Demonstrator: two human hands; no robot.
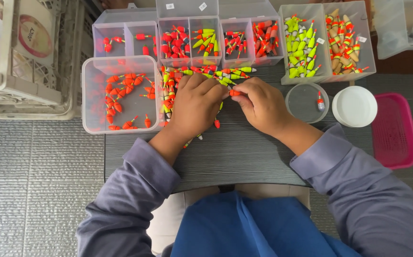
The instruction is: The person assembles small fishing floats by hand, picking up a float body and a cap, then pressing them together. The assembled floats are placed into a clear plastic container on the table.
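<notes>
My left hand [196, 105] and my right hand [261, 105] meet over the dark board [235, 152], and their fingertips pinch a small orange fishing float [235, 93] between them. A loose pile of orange and yellow-green floats [201, 72] lies on the board just beyond and under my left hand. A few more floats poke out beneath that hand's palm.
A clear tray [92, 95] with several orange floats sits at the left. Divided clear boxes [187, 38] of sorted floats line the back, with a larger bin [325, 43] at right. A round clear dish [306, 102] holds one float, beside a white lid [354, 105] and a pink basket [394, 128].
</notes>
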